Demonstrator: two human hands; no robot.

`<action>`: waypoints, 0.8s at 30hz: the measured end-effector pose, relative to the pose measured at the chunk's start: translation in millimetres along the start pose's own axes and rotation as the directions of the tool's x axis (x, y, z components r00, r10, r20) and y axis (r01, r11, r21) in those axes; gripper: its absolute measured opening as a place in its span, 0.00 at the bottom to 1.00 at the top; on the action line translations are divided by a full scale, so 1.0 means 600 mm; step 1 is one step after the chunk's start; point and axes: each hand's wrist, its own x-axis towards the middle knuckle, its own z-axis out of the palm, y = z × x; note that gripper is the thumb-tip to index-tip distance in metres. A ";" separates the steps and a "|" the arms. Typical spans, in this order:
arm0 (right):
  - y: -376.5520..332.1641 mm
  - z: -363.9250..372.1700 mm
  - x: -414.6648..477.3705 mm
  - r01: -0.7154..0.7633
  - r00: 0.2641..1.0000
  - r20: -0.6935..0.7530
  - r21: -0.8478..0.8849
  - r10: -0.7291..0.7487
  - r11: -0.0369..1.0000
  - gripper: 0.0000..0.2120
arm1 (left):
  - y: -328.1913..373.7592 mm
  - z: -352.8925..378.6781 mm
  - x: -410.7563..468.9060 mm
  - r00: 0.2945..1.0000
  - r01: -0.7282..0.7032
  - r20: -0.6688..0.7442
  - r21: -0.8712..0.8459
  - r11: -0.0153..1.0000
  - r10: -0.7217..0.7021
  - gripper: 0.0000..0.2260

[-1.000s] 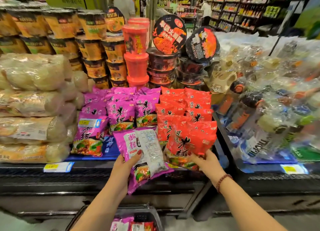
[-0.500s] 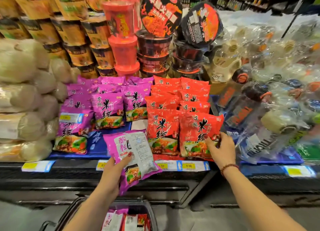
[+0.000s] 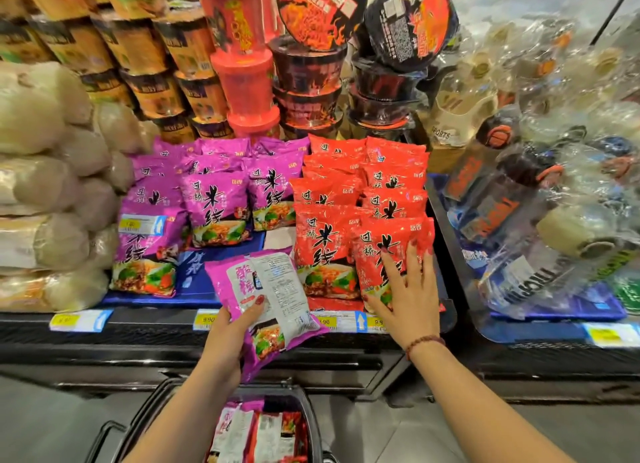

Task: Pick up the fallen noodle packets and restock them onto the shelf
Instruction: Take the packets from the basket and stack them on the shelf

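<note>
In the head view, the right hand (image 3: 405, 289), fingers straight and spread, presses the front glossy red noodle packet (image 3: 381, 251) upright on the black shelf (image 3: 138, 334), and would do well to square it with its row, while the left hand (image 3: 225, 338) grips a purple plastic noodle packet (image 3: 266, 289) by its lower end, over the shelf's front edge.

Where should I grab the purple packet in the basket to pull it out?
Pinch the top end of the purple packet from straight above. It stands on end in the basket, pressed against the red packet beside it, so only that upper edge is free. Use your right hand; your left hand holds a second packet.
</note>
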 end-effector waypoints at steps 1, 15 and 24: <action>-0.010 0.004 0.002 -0.038 0.999 -0.002 0.017 0.039 0.999 0.43 | -0.001 0.000 0.001 1.000 0.000 -0.005 0.002 1.000 0.000 0.15; -0.030 -0.019 -0.031 -0.137 0.983 0.120 -0.025 0.139 0.990 0.37 | 0.000 -0.010 -0.020 0.997 -0.044 0.065 0.002 0.999 0.044 0.18; -0.259 -0.142 -0.042 -0.504 0.822 0.559 0.803 -0.106 0.319 0.22 | 0.016 0.008 -0.055 0.878 -0.449 -0.053 0.251 0.858 0.475 0.19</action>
